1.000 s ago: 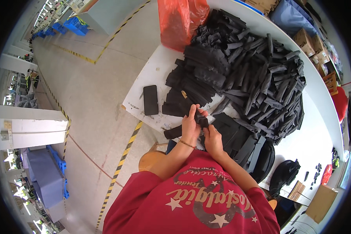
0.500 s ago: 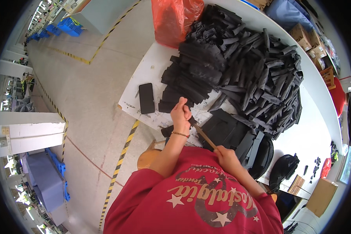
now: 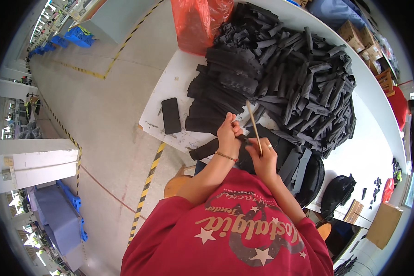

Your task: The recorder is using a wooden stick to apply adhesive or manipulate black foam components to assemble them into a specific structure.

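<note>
White worktable [image 3: 170, 87] over a grey factory floor with yellow-black tape lines. Work sits at the near edge, right above the person's chest: a small black fabric piece [image 3: 244, 141] pinched between both hands. Left hand [image 3: 228, 134] is clenched around the piece's left end; right hand [image 3: 263, 158] grips a thin tan stick [image 3: 254, 127], pen-style, tip apparently at the fabric and shaft angled up and away. Fabric looks light, limp and non-slip — best taken near its end, close to where the stick meets it, or it will likely fold. Stick looks stiff and slender, probably snaps if levered hard. Just beyond the hands, flat stacked black strips [image 3: 211, 103]; behind them a large loose heap of black pieces [image 3: 299, 78] covers most of the table. Black phone [image 3: 171, 115] lies alone to the left, well apart — that bare corner is the only open room. Red bag [image 3: 200, 20] at the far edge. Table edge is touching-close to the hands, so anything dropped likely goes into the lap or onto the floor.
</note>
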Action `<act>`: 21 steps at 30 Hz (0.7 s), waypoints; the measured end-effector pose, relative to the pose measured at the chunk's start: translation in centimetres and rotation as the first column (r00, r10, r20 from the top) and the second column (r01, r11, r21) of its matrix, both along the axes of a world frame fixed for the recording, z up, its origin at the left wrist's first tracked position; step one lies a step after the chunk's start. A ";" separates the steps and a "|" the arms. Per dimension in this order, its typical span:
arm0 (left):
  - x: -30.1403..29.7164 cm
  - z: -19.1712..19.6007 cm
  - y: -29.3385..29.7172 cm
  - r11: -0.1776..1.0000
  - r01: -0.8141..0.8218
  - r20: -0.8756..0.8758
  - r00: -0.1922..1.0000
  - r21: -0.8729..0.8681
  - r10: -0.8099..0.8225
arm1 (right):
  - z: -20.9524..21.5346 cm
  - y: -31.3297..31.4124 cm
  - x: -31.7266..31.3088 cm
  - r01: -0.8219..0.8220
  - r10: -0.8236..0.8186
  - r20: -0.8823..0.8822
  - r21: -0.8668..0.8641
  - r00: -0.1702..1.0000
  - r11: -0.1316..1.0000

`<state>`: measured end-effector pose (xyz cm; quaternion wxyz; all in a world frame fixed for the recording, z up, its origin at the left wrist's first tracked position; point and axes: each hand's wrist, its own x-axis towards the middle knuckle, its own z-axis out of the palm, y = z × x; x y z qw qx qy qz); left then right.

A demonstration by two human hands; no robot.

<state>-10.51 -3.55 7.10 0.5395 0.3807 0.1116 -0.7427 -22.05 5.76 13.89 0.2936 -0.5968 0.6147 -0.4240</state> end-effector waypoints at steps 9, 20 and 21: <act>1.3 -2.3 1.6 1.000 -0.028 0.152 0.988 0.010 0.026 | -0.7 -1.4 0.6 -0.207 0.216 0.077 -0.110 0.973 0.972; 0.5 3.0 0.9 0.140 0.931 0.790 0.360 -0.337 -0.496 | -1.3 -2.6 -3.4 -0.023 0.002 -0.165 -0.123 0.986 0.992; -0.2 2.6 1.4 0.163 0.940 0.789 0.341 -0.301 -0.512 | -1.5 -2.7 -3.7 0.035 -0.063 -0.215 -0.135 0.975 0.990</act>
